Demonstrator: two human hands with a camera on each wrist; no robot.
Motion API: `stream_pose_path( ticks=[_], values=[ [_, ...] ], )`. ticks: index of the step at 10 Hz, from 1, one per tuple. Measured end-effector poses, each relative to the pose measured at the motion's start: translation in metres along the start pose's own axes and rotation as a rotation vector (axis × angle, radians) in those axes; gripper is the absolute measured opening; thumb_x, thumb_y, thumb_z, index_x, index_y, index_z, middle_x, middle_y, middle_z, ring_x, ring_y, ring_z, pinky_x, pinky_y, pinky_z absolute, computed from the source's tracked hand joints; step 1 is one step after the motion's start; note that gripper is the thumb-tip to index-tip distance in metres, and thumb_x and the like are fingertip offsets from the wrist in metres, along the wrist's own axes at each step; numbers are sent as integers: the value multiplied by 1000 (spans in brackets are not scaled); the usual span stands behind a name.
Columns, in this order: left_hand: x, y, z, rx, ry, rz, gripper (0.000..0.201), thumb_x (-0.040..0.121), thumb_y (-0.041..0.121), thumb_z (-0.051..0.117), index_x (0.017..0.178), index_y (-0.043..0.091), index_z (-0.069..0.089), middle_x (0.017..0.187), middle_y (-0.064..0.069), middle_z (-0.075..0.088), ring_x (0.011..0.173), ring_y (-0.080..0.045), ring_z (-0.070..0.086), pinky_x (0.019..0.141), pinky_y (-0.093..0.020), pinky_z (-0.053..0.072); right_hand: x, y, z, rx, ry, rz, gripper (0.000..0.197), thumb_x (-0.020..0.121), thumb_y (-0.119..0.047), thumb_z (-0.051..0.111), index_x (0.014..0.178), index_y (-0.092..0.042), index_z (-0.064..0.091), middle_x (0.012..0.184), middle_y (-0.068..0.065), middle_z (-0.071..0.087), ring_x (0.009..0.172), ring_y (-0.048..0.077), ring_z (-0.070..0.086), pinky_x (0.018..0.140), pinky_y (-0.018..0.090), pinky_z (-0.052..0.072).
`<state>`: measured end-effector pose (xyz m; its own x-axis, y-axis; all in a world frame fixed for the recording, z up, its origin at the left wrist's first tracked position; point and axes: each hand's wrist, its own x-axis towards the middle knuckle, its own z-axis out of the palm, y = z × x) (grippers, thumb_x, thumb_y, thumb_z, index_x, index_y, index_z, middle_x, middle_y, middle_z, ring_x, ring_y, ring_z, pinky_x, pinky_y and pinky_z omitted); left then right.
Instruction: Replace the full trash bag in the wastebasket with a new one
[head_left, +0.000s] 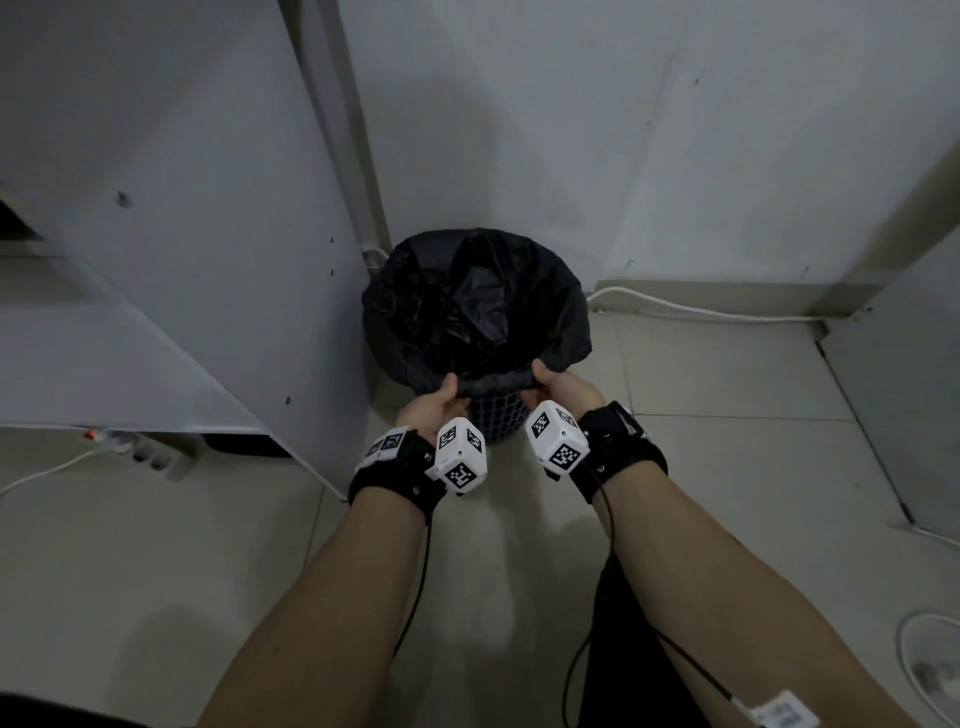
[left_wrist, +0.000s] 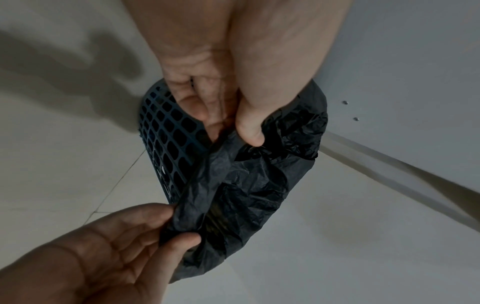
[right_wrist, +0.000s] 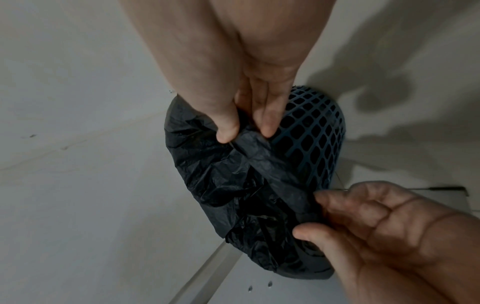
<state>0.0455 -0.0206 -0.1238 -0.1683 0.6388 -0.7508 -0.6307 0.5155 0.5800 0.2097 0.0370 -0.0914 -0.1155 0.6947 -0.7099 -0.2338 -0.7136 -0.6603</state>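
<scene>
Though crumpled, glossy black liner (head_left: 467, 301)

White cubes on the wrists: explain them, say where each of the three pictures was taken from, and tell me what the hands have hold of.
There is no machine here: a person works with two bare hands. The patterned white cubes sit on black wrist straps, and each wrist also carries a camera. The wide picture comes from a camera on the person's head, looking down. The other two pictures look along each hand from its wrist, so each also shows the opposite hand. On the tiled floor stands a dark blue lattice bin lined with a black plastic bag. The left hand and the right hand each pinch the bag's near edge between thumb and fingers. A power strip lies at the left.
</scene>
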Motion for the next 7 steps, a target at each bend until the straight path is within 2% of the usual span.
stream_pose_path(
  ticks=[1,2,3,4,5,6,7],
  values=[
    [9,-1,-3,38,39,12,59,82,46,68,124,5,62,121,-14,66,113,-27,64,85,-38,56,1,3,0,5,-39,-12,19,102,-21,52,89,-9,58,58,4,62,42,13,56,42,22,50],
    [11,-2,-4,20,67,58,59,75,41,76,117,2,65,109,-17,72,104,-34,68,92,-51,53,-1,8,0,67,-59,3,15,102,-20,52,95,-8,59,69,9,63,53,18,58,44,25,53],
    [-3,2,1,-24,143,109,41,81,26,76,110,-1,65,100,-22,72,95,-36,71,85,-55,55,-3,11,2,94,-49,31,19,100,-20,56,108,-4,61,68,12,67,52,22,61,44,28,55],
    [-12,8,8,-15,149,109,38,81,18,74,112,-2,64,100,-24,71,92,-38,70,81,-59,55,-6,7,2,69,-18,48,17,97,-17,62,93,-1,61,58,13,68,39,21,63,35,25,49],
    [-23,18,11,26,100,55,39,81,21,73,113,1,65,100,-21,72,93,-35,70,78,-49,58,-10,7,2,32,42,19,21,91,-15,70,99,2,62,82,17,69,46,22,67,40,26,51],
    [-46,35,13,67,77,-46,38,89,23,64,121,1,59,111,-18,68,89,-29,67,63,-38,54,-26,4,3,-109,96,51,40,82,-27,79,104,3,65,101,17,71,75,26,68,61,35,56],
    [-97,61,23,115,81,-147,32,98,21,47,117,-3,56,113,-13,62,100,-27,62,62,-33,50,-68,-16,3,-303,169,84,52,82,-38,77,118,-6,60,110,12,62,94,28,63,75,38,55]
  ],
)
